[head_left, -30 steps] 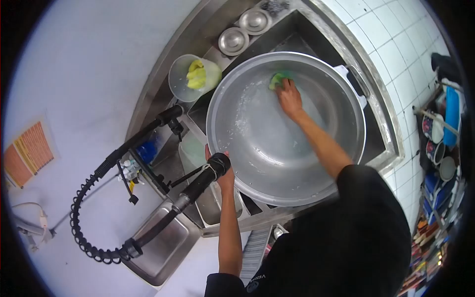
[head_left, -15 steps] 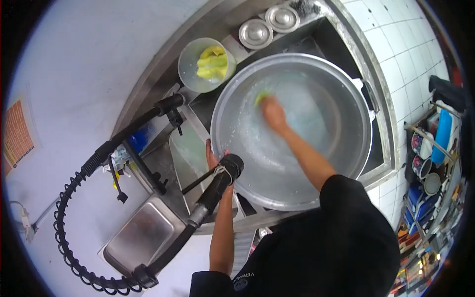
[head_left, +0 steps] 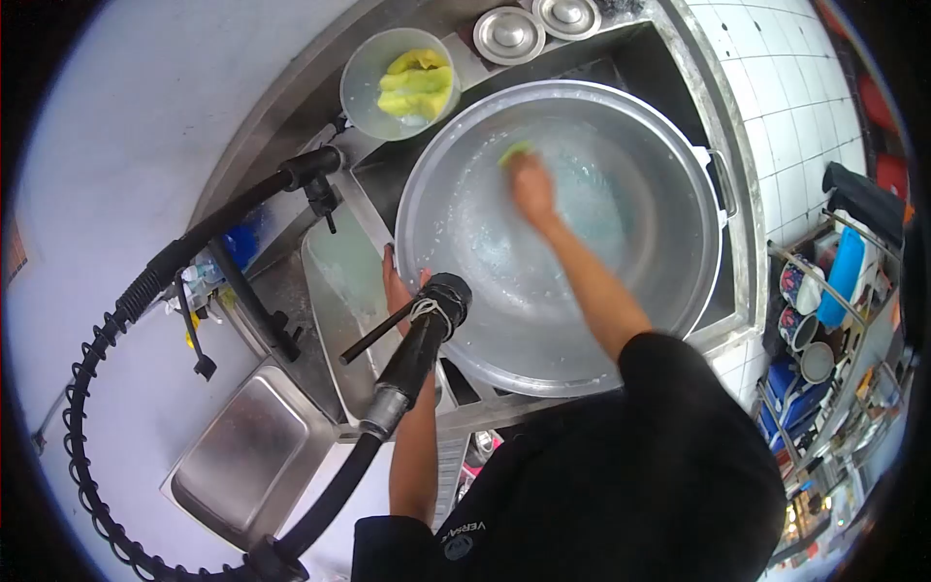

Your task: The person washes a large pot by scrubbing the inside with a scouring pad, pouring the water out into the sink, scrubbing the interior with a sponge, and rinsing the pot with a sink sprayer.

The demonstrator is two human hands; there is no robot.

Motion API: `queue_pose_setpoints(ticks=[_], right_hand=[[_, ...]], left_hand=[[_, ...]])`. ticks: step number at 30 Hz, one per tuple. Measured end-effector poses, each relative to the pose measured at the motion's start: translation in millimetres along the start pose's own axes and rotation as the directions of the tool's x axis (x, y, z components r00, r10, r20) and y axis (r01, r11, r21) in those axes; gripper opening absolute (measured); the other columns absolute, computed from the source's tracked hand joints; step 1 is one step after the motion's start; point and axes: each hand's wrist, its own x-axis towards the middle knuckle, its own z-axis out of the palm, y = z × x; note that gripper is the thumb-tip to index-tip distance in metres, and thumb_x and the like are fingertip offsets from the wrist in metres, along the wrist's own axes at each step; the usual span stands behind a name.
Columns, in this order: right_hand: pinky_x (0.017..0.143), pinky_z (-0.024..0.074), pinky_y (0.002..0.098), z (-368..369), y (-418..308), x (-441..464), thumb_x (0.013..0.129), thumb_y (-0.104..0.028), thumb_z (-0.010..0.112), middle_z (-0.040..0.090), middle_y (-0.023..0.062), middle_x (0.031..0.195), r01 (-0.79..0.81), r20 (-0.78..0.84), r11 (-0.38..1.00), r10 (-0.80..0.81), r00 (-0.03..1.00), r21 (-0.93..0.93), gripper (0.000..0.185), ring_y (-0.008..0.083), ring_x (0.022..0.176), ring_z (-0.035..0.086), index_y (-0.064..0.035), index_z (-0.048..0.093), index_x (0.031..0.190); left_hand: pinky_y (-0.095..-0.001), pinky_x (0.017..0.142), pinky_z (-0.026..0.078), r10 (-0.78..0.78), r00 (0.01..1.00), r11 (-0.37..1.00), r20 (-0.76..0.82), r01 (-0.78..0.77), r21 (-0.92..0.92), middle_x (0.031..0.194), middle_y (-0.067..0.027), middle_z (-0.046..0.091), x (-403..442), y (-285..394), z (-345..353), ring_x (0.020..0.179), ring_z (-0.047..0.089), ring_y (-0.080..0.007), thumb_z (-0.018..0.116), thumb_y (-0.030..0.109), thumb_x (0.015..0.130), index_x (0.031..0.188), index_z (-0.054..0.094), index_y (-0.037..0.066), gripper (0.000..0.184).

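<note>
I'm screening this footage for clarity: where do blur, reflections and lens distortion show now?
Head view: the right hand and small yellow-green scrubbing pad are blurred; head view: pale reflections on the rectangular shiny steel pan; head view: lens distortion bows the grey steel sink edge, with black corners.

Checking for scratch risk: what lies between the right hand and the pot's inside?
In the head view, a yellow-green pad shows at the right hand, inside the pot; blur hides exact contact.
</note>
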Motion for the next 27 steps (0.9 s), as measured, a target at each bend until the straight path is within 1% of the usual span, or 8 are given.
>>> queue_pose_setpoints(ticks=[5,7,8,11,13,19,23,27], right_hand=[[0.074,0.0529,0.0466,-17.9,-25.3,-39.3,0.082,-0.007,0.052,0.065,0.0208,0.1,0.363,0.235,0.916,-0.395,0.888,0.17,0.022,0.0332,0.09,0.064,-0.0001,0.06,0.101],[0.071,0.053,0.0442,-46.9,-1.1,9.7,0.082,-0.006,0.052,0.064,0.0161,0.091,-0.014,0.242,0.997,0.033,0.97,-0.08,0.02,0.0318,0.09,0.062,-0.0017,0.063,0.098],[0.067,0.053,0.0437,-56.5,-1.1,28.9,0.082,-0.005,0.052,0.062,0.0171,0.087,0.038,-0.129,0.997,-0.028,0.991,0.069,0.018,0.0329,0.084,0.061,-0.0008,0.062,0.096],[0.065,0.0529,0.0444,22.2,-43.2,-17.7,0.08,-0.004,0.052,0.062,0.0177,0.089,-0.038,-0.088,0.999,0.038,0.995,-0.004,0.015,0.0335,0.085,0.06,-0.0007,0.06,0.092],[0.067,0.0537,0.0464,9.0,-93.2,-82.9,0.078,-0.003,0.053,0.06,0.0162,0.098,0.185,0.009,0.946,-0.194,0.981,0.265,0.013,0.0352,0.086,0.06,-0.0014,0.058,0.09],[0.068,0.0508,0.0501,-34.2,-73.2,-187.8,0.08,-0.015,0.056,0.063,0.0204,0.08,-0.26,0.674,0.94,0.045,0.738,0.221,0.016,0.0378,0.077,0.062,-0.0007,0.062,0.075],[0.055,0.0397,0.0484,37.3,-107.7,-58.8,0.084,-0.023,0.057,0.055,0.0232,0.062,-0.182,-0.006,0.849,0.213,0.977,0.497,0.029,0.0398,0.057,0.055,0.0007,0.059,0.067],[0.056,0.039,0.0497,-6.4,-109.7,6.3,0.085,-0.019,0.057,0.052,0.0242,0.061,-0.415,0.061,0.528,0.563,0.824,0.741,0.027,0.0386,0.054,0.054,0.0014,0.058,0.066]], left_hand=[[-0.0396,0.11,0.033,0.094,0.994,0.991,-0.059,-0.087,0.105,0.146,-0.024,0.037,4.1,-11.0,3.7,0.134,0.038,-0.0347,0.064,0.009,0.086,0.139,0.036,-0.006,0.063],[-0.039,0.111,0.033,0.085,0.994,0.993,-0.062,-0.08,0.081,0.146,-0.0225,0.038,2.4,-5.6,4.2,0.134,0.039,-0.0344,0.065,0.009,0.085,0.141,0.035,-0.005,0.064],[-0.0386,0.111,0.032,0.051,0.996,0.996,-0.066,-0.046,0.074,0.146,-0.0217,0.038,5.7,4.6,2.5,0.134,0.039,-0.034,0.065,0.009,0.085,0.142,0.035,-0.005,0.066],[-0.0418,0.112,0.026,0.046,0.999,0.999,-0.028,-0.046,0.008,0.146,-0.021,0.034,9.2,0.0,4.2,0.134,0.036,-0.0328,0.06,0.016,0.092,0.145,0.028,-0.003,0.065],[-0.0418,0.112,0.027,0.07,0.998,0.993,-0.005,-0.069,0.094,0.145,-0.0208,0.035,5.8,-8.2,1.3,0.133,0.037,-0.0323,0.06,0.016,0.092,0.146,0.027,-0.002,0.066],[-0.0405,0.11,0.029,0.053,0.998,0.998,-0.027,-0.052,0.041,0.141,-0.021,0.041,1.0,-2.7,3.4,0.128,0.042,-0.0317,0.06,0.016,0.093,0.145,0.029,-0.001,0.063],[-0.0393,0.107,0.032,0.06,0.998,0.998,0.008,-0.06,-0.025,0.136,-0.0215,0.045,-1.5,-39.0,5.1,0.124,0.046,-0.0318,0.06,0.017,0.093,0.144,0.029,-0.001,0.062],[-0.0383,0.103,0.036,-0.058,0.998,0.998,0.012,0.058,0.013,0.129,-0.0224,0.049,-4.1,-19.0,3.9,0.116,0.051,-0.0317,0.058,0.022,0.095,0.142,0.03,-0.001,0.06]])
